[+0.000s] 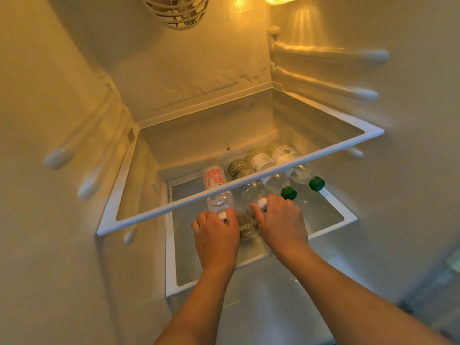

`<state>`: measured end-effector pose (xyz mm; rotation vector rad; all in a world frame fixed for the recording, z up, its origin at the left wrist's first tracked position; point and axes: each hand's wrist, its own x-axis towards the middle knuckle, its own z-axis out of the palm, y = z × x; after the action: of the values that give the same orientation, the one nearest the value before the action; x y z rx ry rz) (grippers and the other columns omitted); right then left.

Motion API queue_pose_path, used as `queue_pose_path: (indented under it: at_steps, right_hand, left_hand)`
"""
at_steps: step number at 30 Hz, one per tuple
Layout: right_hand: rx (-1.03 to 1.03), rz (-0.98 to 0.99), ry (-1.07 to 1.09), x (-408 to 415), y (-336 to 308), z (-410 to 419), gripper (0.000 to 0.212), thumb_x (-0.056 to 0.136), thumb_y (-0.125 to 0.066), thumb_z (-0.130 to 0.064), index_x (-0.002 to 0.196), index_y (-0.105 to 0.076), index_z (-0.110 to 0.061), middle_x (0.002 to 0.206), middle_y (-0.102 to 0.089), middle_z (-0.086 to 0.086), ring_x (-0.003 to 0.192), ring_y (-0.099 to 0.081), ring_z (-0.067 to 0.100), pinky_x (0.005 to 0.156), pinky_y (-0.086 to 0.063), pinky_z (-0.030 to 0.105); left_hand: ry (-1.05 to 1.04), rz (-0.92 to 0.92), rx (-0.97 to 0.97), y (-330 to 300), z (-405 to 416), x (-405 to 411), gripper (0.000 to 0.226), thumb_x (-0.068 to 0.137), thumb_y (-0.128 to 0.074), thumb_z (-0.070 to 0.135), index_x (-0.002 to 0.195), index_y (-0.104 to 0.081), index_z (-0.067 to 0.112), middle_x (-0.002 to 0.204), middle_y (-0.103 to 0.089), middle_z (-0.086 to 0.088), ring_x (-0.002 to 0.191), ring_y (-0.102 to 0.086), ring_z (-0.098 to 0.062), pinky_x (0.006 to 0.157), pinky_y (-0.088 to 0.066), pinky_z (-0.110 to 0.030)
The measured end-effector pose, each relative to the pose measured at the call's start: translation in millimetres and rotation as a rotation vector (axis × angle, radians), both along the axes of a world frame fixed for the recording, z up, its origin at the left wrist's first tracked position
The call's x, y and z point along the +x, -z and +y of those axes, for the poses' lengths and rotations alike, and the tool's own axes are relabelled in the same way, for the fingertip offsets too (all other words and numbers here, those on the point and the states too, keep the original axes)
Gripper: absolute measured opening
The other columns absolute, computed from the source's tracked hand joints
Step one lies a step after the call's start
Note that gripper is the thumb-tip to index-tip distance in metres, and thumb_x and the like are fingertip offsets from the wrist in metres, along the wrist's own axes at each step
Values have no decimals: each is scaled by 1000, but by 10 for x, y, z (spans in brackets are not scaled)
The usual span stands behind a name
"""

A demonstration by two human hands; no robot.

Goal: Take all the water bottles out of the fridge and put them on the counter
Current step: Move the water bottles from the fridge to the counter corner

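Several water bottles lie on their sides on the lower glass shelf (331, 215) inside the fridge, caps toward me. My left hand (215, 236) grips the white-capped neck of the bottle with the red-lettered label (214, 180). My right hand (281, 224) curls round the white cap of the dark-labelled bottle (251, 190) beside it. Two green-capped bottles, one (280, 183) in the middle and one (302, 174) at the right, lie untouched next to my right hand.
An upper glass shelf with a white rim (249, 179) crosses in front of the bottles, just above my hands. Shelf rails stick out from both fridge walls. A fan grille (179, 11) and a lamp sit at the top.
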<state>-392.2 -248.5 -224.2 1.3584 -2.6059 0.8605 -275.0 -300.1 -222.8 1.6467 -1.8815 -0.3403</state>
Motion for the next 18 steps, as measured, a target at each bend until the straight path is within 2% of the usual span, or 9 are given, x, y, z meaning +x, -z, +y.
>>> queue_pose_path:
  at_steps: [9,18]
  right_hand:
    - [-10,-52,26,12,6,-8,40,97,-38,-57,102,-57,-22,94,-60,-4,82,-52,12,76,-50,27]
    - [-3,-37,33,11,10,5,42,93,-38,-60,95,-56,-21,86,-57,-4,79,-51,12,73,-46,26]
  left_hand:
    - [-36,-59,-5,-8,6,-31,51,92,-43,57,120,-53,16,114,-55,-2,102,-48,-15,84,-50,-28]
    - [-43,-84,-6,-9,-9,-46,50,93,-42,57,120,-53,16,119,-54,-2,107,-47,-17,89,-46,-28]
